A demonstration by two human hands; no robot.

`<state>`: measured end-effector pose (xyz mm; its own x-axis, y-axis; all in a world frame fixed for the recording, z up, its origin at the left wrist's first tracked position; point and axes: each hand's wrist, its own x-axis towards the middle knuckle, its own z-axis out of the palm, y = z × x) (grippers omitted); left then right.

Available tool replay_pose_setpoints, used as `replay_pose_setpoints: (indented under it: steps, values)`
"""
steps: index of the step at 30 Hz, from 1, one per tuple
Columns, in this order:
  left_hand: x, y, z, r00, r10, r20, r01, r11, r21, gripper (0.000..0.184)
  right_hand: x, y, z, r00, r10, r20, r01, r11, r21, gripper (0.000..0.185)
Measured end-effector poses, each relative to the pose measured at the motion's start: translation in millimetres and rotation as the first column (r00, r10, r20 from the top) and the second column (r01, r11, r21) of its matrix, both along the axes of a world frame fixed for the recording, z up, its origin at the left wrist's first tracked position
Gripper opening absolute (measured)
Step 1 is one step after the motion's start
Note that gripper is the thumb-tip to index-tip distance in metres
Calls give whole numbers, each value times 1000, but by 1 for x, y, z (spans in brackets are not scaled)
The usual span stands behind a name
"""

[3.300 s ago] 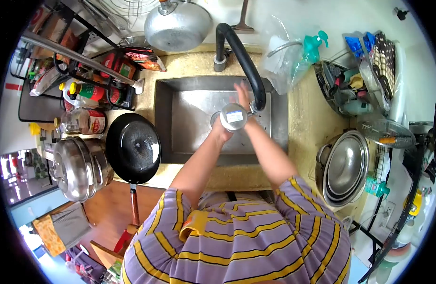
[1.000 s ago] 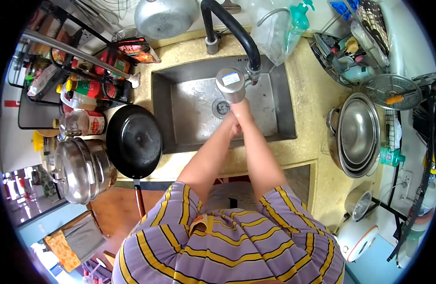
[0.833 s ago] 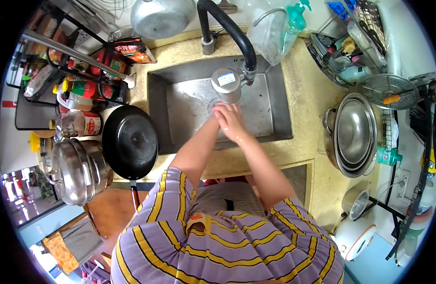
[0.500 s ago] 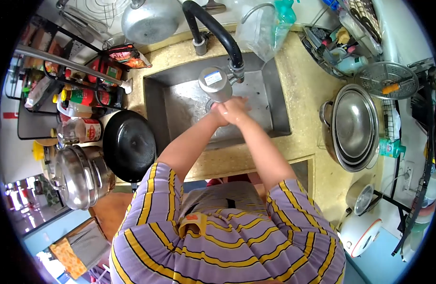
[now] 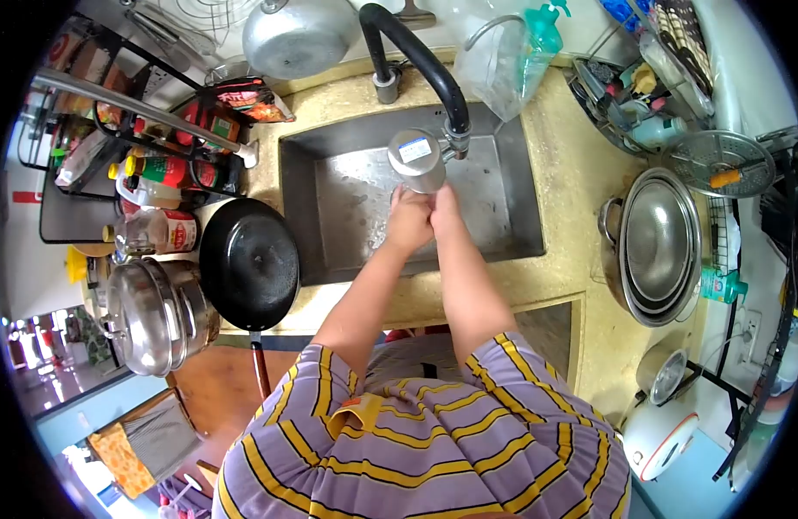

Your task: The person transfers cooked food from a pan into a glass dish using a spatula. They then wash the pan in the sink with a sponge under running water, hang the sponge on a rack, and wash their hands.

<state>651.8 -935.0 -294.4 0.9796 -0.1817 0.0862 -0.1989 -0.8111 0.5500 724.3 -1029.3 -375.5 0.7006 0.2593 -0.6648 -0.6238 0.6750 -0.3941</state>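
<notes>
My left hand (image 5: pixel 408 220) and my right hand (image 5: pixel 446 210) are pressed together over the metal sink (image 5: pixel 511 227), just below a silver cylinder (image 5: pixel 416 159) with a white and blue label, fitted at the end of the black faucet (image 5: pixel 431 69). The left hand shows its back, its fingers reaching forward against the right hand. Fingers of the right hand are mostly hidden by the cylinder and the left hand. No object shows in either hand. Wet patches glisten on the sink floor.
A black frying pan (image 5: pixel 249 265) and a lidded steel pot (image 5: pixel 148 316) stand to the left, beside a rack of bottles (image 5: pixel 170 172). Nested steel bowls (image 5: pixel 656 246) sit on the right counter. An aluminium pot (image 5: pixel 297 43) and a teal pump bottle (image 5: pixel 543 35) are behind the sink.
The hands have shifted against each other: the right hand lay stretched across the left before, and now the left hand's back shows more. The view has moved slightly.
</notes>
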Motion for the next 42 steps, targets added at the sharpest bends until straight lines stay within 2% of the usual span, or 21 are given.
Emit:
replay_pose_setpoints:
  steps: [2, 3, 4, 5, 6, 9, 12, 13, 14, 16, 19, 22, 26, 30, 32, 33, 34, 37, 38, 41, 42]
  values:
    - [-4, -5, 0, 926, 375, -39, -377, 917, -134, 20, 1, 0, 12, 982, -181, -50, 187, 959, 213, 34]
    - [1, -8, -1, 842, 424, -334, -540, 646, -540, 25, 0, -3, 24, 959, -268, -89, 283, 908, 309, 36]
    - [9, -10, -2, 740, 296, -604, -664, 184, -725, 31, -4, -1, 39, 957, -282, -59, 280, 859, 429, 40]
    - [16, -11, -4, 654, 34, -756, -710, -319, -628, 37, -8, 1, 55, 948, -308, -86, 309, 812, 496, 40]
    - [18, -5, -12, 691, -220, -688, -702, -433, -566, 53, -12, 4, 75, 938, -329, -112, 333, 759, 560, 40]
    - [20, -20, 37, 740, -285, -609, -634, -597, -491, 59, -19, 13, 86, 933, -359, -38, 313, 753, 579, 35]
    - [19, -27, 25, 807, -365, -464, -588, -570, -574, 67, -3, 31, 26, 928, -368, 64, 327, 883, 336, 28]
    - [18, -29, 17, 820, -393, -415, -572, -559, -600, 69, -6, 24, 9, 935, -354, 9, 294, 791, 536, 24]
    - [20, -31, 9, 765, -459, -453, -638, -638, -432, 72, -11, 13, -8, 944, -329, -40, 258, 655, 710, 20]
    - [14, -33, 7, 710, -405, -576, -677, -618, -401, 70, -13, 10, -3, 955, -258, -146, 286, 668, 687, 16]
    - [7, -33, -1, 689, -343, -639, -682, -606, -410, 67, -9, 18, 27, 946, -224, -235, 272, 942, 199, 29]
    - [8, -28, -25, 665, -283, -691, -696, -571, -436, 65, -9, 19, 41, 973, -197, -118, 211, 969, 129, 45]
    - [14, -33, 4, 664, -221, -714, -686, -559, -465, 65, -1, 21, 74, 946, -299, -126, 322, 912, 253, 52]
    - [28, -19, 11, 775, -337, -535, -597, -668, -445, 54, -12, 23, 93, 910, -408, -81, 393, 780, 487, 44]
    - [36, -23, -7, 883, -386, -267, -469, -700, -539, 63, -22, 23, 110, 911, -412, 9, 328, 739, 589, 36]
    - [39, -27, -2, 906, -404, -123, -398, -719, -570, 68, -20, 21, 110, 916, -398, 54, 319, 803, 503, 34]
    - [39, -32, 6, 826, -455, -334, -560, -734, -385, 65, -16, 19, 109, 921, -379, 96, 310, 857, 411, 33]
    - [35, -44, 8, 767, -619, -171, -640, -715, -282, 60, -5, 14, 92, 948, -183, 259, 184, 983, 22, 35]
    - [35, -50, 10, 788, -568, -237, -615, -735, -286, 57, 2, 9, 80, 950, -85, 300, 129, 983, -132, 36]
    - [39, -48, -33, 698, -716, -26, -705, -681, -197, 55, 27, -11, 45, 911, 239, 336, -4, 819, -573, 40]
    - [39, -47, -47, 661, -744, -100, -737, -618, -272, 56, 28, -12, 49, 891, 335, 307, -44, 737, -675, 39]
